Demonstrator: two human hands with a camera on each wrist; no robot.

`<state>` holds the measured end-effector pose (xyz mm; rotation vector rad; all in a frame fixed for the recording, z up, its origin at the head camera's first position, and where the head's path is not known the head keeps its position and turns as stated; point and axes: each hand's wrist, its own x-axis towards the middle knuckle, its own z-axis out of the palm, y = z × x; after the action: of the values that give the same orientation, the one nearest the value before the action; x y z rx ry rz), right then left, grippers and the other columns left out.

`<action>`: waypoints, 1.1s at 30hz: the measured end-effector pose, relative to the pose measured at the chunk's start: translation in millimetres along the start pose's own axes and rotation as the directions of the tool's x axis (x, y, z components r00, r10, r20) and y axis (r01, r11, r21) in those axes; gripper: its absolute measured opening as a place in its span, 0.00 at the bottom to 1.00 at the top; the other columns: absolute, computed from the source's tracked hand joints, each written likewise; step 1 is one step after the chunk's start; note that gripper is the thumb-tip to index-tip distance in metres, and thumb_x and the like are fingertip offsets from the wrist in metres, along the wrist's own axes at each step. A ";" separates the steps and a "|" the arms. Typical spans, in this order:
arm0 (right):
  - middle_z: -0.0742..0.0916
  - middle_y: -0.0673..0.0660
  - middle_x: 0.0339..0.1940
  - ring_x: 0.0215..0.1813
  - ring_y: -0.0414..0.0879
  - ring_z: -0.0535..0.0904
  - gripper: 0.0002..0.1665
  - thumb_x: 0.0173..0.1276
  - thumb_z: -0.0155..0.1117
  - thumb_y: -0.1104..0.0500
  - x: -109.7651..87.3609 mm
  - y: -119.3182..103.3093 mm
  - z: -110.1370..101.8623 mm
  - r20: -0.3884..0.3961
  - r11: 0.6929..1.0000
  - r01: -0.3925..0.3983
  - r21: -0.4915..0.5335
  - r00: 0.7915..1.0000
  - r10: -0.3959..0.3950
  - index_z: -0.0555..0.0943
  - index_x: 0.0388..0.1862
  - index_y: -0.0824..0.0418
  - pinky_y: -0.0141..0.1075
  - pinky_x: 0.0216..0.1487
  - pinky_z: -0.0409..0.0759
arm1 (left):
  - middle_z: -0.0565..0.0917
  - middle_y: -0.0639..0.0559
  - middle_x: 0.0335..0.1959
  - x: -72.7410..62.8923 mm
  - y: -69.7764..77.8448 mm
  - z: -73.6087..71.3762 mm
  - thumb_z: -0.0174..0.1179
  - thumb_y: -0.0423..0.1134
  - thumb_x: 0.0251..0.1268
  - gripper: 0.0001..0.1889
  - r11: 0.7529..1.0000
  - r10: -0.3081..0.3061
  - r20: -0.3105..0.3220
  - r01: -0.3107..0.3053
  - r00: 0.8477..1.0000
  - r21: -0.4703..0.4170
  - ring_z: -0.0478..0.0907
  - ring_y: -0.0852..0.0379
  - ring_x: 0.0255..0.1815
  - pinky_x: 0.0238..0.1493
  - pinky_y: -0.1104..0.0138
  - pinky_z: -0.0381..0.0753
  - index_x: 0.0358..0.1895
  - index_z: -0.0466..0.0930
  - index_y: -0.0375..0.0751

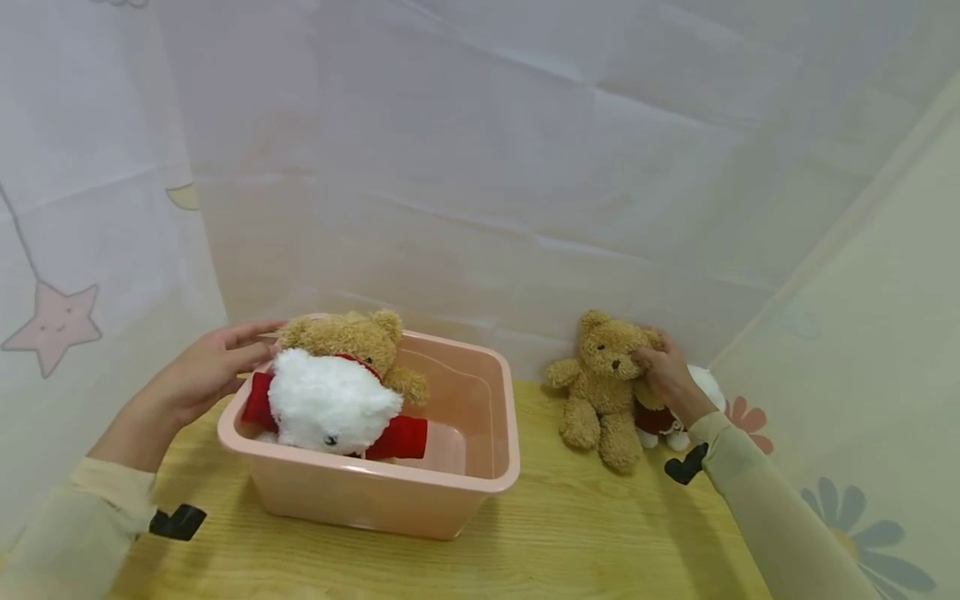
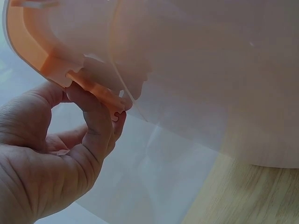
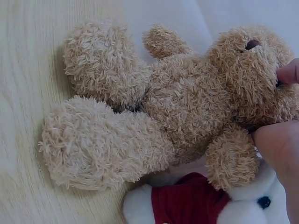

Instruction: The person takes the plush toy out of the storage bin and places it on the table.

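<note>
At the left, my left hand (image 1: 217, 367) grips the rim of a pink plastic tub (image 1: 360, 500); the left wrist view shows thumb and fingers (image 2: 93, 112) curled at its lip. Inside the tub lie a brown teddy bear (image 1: 341, 337) and, in front of it, a white plush toy (image 1: 326, 404) with red sleeves, face tipped down. My right hand (image 1: 667, 371) holds a second brown teddy bear (image 1: 607, 392) by the side of its head, thumb across its face. This bear sits upright on the table, legs forward. Partly hidden behind it is a white plush toy in dark red (image 3: 187, 198).
A wood-grain table (image 1: 570, 517) carries everything. Pale cloth walls (image 1: 487, 167) rise behind and on both sides, printed with a star (image 1: 52, 325) and flowers (image 1: 855, 533). The tub's right part shows bare floor inside.
</note>
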<state>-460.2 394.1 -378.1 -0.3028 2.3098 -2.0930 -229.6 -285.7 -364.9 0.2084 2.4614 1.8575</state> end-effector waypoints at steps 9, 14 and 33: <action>0.67 0.63 0.68 0.44 0.47 0.75 0.41 0.78 0.57 0.69 0.4 -18.6 -4.6 -0.001 0.998 -0.051 -0.024 0.999 0.050 0.51 0.83 0.61 0.45 0.41 0.75 | 0.57 0.29 0.76 -1.2 -2.1 -0.1 0.51 0.51 0.82 0.36 1.000 -0.004 0.001 0.004 1.000 0.002 0.64 0.33 0.69 0.51 0.65 0.78 0.82 0.50 0.39; 0.54 0.69 0.79 0.72 0.56 0.63 0.39 0.80 0.49 0.71 -10.7 -41.6 -17.7 -0.005 1.000 -0.005 -0.002 1.000 0.005 0.47 0.83 0.65 0.45 0.66 0.67 | 0.57 0.29 0.76 -0.2 -3.0 -0.6 0.51 0.51 0.82 0.36 1.000 0.005 0.012 -0.005 1.000 0.000 0.66 0.36 0.68 0.51 0.65 0.79 0.82 0.50 0.38; 0.81 0.64 0.60 0.60 0.55 0.78 0.23 0.81 0.57 0.63 -67.0 -141.9 35.4 0.275 0.948 0.237 -0.212 0.945 -0.175 0.70 0.70 0.67 0.39 0.58 0.78 | 0.60 0.31 0.75 3.6 -2.4 -2.6 0.50 0.50 0.83 0.35 1.000 -0.016 0.009 0.016 1.000 0.012 0.66 0.39 0.66 0.57 0.58 0.76 0.83 0.50 0.42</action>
<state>-370.3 356.8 -250.0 -0.8024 2.4638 -1.7173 -233.7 -288.4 -366.4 0.1971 2.4612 1.8316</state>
